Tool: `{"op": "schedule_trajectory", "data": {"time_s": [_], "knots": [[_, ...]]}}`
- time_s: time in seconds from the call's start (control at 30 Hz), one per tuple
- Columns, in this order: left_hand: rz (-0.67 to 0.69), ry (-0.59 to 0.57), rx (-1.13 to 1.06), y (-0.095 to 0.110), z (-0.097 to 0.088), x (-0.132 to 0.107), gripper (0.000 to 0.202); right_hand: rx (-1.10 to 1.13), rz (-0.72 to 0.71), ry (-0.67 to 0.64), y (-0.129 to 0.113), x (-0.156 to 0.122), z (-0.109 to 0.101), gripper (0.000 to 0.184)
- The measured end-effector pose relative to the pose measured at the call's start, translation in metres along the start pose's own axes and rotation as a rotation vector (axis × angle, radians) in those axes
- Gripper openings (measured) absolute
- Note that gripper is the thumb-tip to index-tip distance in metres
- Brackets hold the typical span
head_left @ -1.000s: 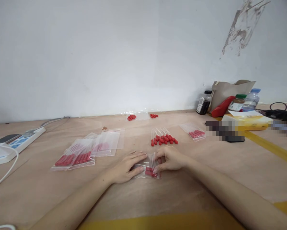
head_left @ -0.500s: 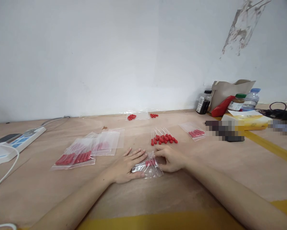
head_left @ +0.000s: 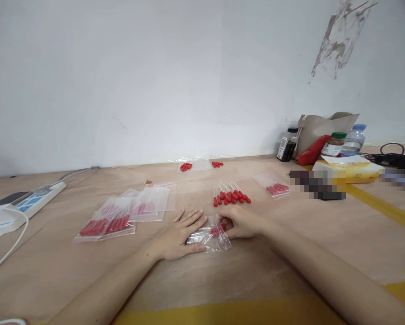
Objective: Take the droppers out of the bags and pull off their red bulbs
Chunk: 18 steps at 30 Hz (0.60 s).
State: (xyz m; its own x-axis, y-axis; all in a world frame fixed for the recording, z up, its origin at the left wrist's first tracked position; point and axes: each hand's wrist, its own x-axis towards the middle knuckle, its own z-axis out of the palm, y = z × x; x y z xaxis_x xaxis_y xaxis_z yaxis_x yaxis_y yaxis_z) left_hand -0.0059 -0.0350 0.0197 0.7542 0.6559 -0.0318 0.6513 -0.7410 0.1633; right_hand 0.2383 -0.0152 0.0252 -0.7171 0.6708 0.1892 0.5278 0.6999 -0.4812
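Observation:
My left hand (head_left: 182,234) lies flat with fingers spread, pressing the left side of a clear plastic bag (head_left: 207,246) onto the table. Inside the bag's right part, or at its opening, are small red bulb-shaped pieces (head_left: 217,230). The bent fingers of my right hand (head_left: 238,222) close on these pieces from the right; the fingertips are partly hidden. Just beyond that hand lies a loose group of red-tipped white sticks (head_left: 232,195), tips towards me. Left of my left hand are overlapping zip bags (head_left: 109,223) holding similar red-ended sticks.
Another filled zip bag (head_left: 272,186) lies to the right. Against the wall sits a clear bag (head_left: 198,165) with red pieces. A power strip (head_left: 36,203) with a white cable is at left; a dark bottle (head_left: 286,145), jar (head_left: 334,145) and tissue pack (head_left: 349,170) are at right.
The red pieces in the clear bag have shifted slightly right, up against my right fingers. My left hand stays flat on the bag.

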Motion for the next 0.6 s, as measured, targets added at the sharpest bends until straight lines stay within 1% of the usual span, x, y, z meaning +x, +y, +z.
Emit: {"op": "schedule_trajectory", "data": {"time_s": [0.1,0.2,0.27,0.33,0.4,0.43,0.5,0.6], "knots": [[0.004,0.005,-0.008,-0.001,0.0,0.0,0.069,0.059,0.029,-0.024,0.001,0.0,0.001,0.023],[0.013,0.008,-0.022,-0.002,0.001,0.001,0.068,0.135,0.079,0.011,0.008,-0.002,-0.001,0.021],[0.01,0.012,-0.032,-0.002,0.002,0.001,0.067,0.336,0.145,0.024,0.017,-0.003,-0.004,0.024],[0.0,0.013,-0.036,-0.002,0.002,0.0,0.066,0.636,0.188,0.022,0.027,-0.004,-0.007,0.031],[-0.009,0.01,-0.034,-0.001,0.001,0.0,0.066,0.876,0.184,0.025,0.037,-0.004,-0.009,0.036],[-0.011,0.01,-0.034,-0.001,0.001,0.0,0.067,0.946,0.174,0.028,0.041,-0.004,-0.009,0.037],[-0.006,0.017,-0.035,0.0,0.001,0.0,0.068,1.004,0.161,0.036,0.046,-0.004,-0.01,0.039],[0.001,0.025,-0.043,0.0,0.001,0.0,0.069,1.006,0.19,0.029,0.046,-0.004,-0.012,0.038]]}}
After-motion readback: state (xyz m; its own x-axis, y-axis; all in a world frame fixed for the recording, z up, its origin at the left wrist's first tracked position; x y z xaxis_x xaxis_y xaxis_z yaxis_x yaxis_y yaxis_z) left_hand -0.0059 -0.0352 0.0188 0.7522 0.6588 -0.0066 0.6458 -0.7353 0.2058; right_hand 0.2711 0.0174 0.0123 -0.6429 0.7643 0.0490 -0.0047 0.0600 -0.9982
